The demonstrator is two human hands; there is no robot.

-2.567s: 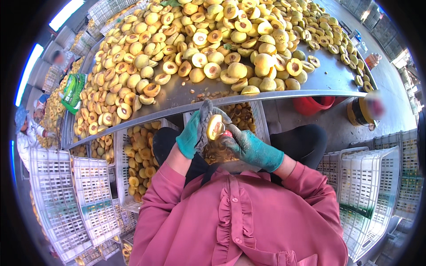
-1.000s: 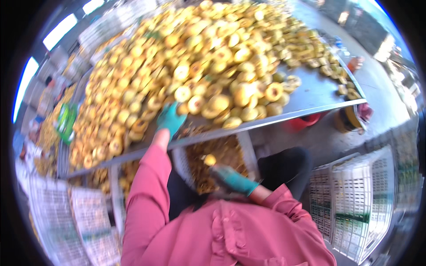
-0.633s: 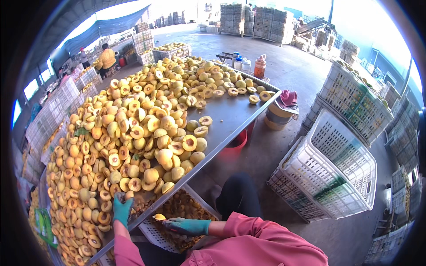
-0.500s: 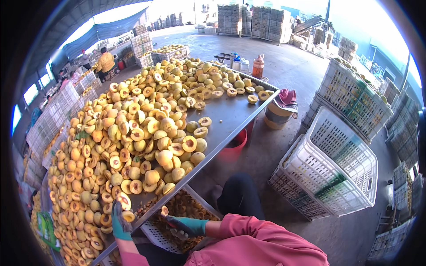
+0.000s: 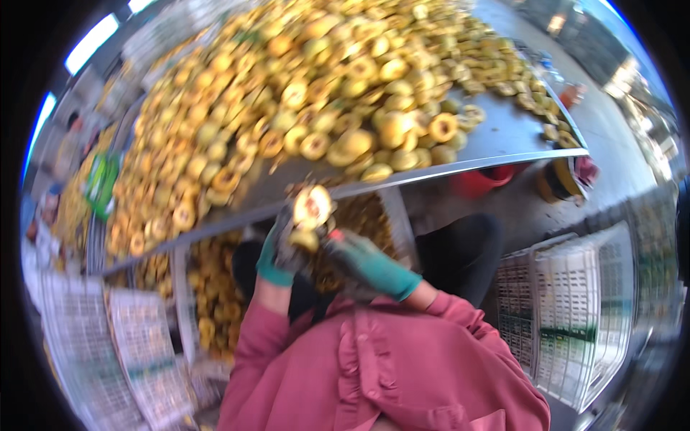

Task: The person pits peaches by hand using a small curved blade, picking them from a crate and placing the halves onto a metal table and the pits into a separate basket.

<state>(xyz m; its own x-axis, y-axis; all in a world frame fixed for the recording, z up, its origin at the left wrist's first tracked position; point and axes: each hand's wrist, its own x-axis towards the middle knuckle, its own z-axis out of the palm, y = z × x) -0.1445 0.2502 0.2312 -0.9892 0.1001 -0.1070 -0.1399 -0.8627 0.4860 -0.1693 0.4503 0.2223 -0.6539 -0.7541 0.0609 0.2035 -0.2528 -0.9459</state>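
My left hand (image 5: 284, 241), in a teal glove with grey palm, is closed around a halved yellow peach (image 5: 313, 206), its cut face up and reddish-brown at the centre. A second yellow piece (image 5: 305, 240) shows just below it in the same grip. My right hand (image 5: 363, 264), gloved alike, is closed close beside the fruit. A small red tip (image 5: 336, 235) shows at its fingers; blur hides what it belongs to. Both hands are above my lap, at the near edge of a metal table (image 5: 496, 136) heaped with peach halves (image 5: 287, 122).
Below the table edge, a crate (image 5: 402, 223) holds brown bits, and another to the left holds peach halves (image 5: 215, 294). White plastic crates (image 5: 568, 309) stand at right, more (image 5: 144, 345) at left. A red tub (image 5: 485, 179) and a bucket (image 5: 559, 179) are beyond the table edge.
The view has turned down and to the left. My hands, apart before with the left over the table's edge, are now together in front of me, the peach half still in my left.
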